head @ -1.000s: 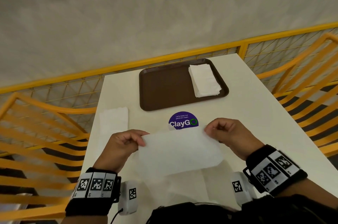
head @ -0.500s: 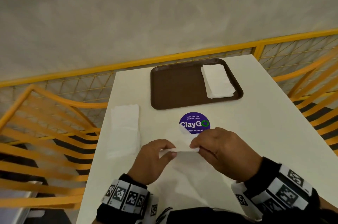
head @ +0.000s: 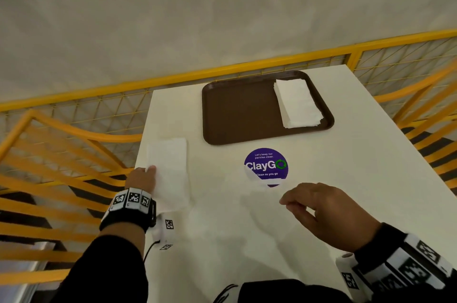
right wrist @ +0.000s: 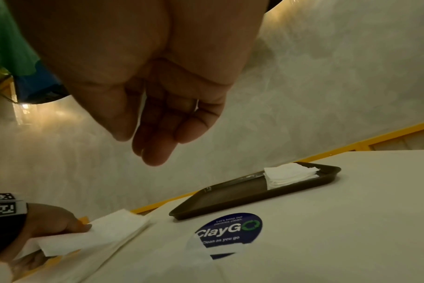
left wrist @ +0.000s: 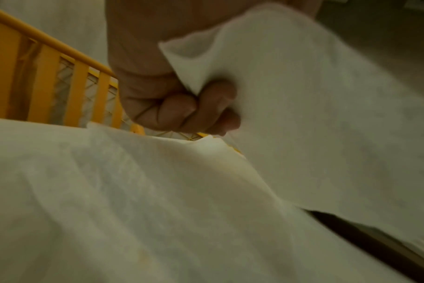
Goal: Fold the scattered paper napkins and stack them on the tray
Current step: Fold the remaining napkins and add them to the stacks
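Gripping the near-left edge of a loose napkin (head: 170, 171) at the counter's (head: 346, 179) nine o'clock side, the person's left hand (head: 141, 180) is keeping its fingers (left wrist: 182, 111) curled tight around the paper, part of which is lifting off the surface. The right hand (head: 329, 216) is hovering over the near middle of the counter, its fingers (right wrist: 155, 145) hanging loosely together and holding nothing. Just under it a flat napkin (head: 254, 203) is lying, its far corner overlapping a round purple sticker (head: 266, 165). Toward twelve o'clock a brown tray (head: 237, 109) is sitting, carrying a stack of folded napkins (head: 296, 104) at its three o'clock end. Yellow railings (head: 173, 77) are bordering the counter.
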The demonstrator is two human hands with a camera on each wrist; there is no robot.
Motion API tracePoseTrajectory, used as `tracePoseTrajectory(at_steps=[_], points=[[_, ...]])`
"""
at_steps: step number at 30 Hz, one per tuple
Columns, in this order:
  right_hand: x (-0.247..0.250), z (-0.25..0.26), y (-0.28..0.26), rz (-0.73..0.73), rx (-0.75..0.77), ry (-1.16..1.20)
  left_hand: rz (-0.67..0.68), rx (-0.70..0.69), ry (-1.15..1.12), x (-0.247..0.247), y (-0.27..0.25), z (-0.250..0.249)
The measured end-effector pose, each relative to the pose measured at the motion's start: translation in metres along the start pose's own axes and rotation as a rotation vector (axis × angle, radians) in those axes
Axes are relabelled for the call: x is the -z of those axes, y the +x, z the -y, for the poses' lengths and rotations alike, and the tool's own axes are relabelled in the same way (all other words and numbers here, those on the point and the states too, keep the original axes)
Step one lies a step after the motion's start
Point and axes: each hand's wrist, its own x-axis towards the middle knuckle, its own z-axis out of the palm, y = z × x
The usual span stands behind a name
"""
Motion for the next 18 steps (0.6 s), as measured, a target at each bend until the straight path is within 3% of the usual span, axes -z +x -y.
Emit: tracePoseTrajectory(at_steps=[4, 10, 13, 15, 18], points=[[-0.009, -0.016, -0.002, 0.084, -0.14, 0.004, -0.005, 0.026, 0.072, 0.001, 0.008, -0.003], [-0.044, -0.041, -0.003, 0.397, -0.513, -0.114, -0.121, 0.078, 0.16, -0.011, -0.006, -0.004], [-0.059, -0.044, 0.002, 0.437, -0.618, -0.167, -0.183, -0.027, 0.348, -0.023, -0.039, -0.01], [-0.066, -0.041, 0.01, 0.391, -0.633, -0.173, -0.048, -0.134, 0.423, -0.034, -0.062, -0.011], [-0.071, -0.036, 0.021, 0.346, -0.652, -0.126, 0.275, -0.236, 0.481, -0.055, -0.094, -0.001]])
